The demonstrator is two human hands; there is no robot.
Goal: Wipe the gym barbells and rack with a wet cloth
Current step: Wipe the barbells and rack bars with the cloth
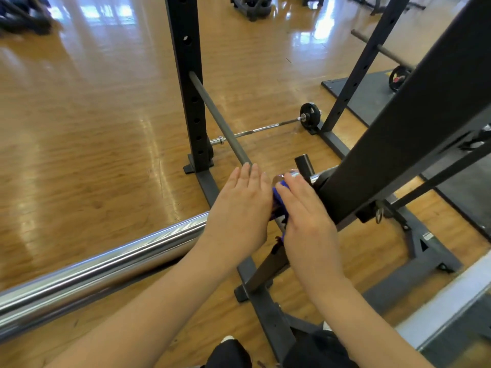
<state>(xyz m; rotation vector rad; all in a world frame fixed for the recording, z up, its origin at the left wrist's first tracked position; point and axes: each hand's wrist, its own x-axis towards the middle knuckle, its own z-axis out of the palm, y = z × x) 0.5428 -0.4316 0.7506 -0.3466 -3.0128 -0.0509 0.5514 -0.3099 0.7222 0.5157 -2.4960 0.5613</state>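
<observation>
Two hands work at frame centre: the left hand lies flat with straight fingers, and the right hand presses one blue cloth between them against the chrome barbell running to the lower left. One second barbell with one black plate lies on the glossy wooden floor behind the black rack. The safety bar spans it.

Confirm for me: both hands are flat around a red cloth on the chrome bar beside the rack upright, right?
Not quite: the cloth is blue, not red. The head view shows it between the left hand and right hand, on the chrome bar beside the rack upright.
</observation>
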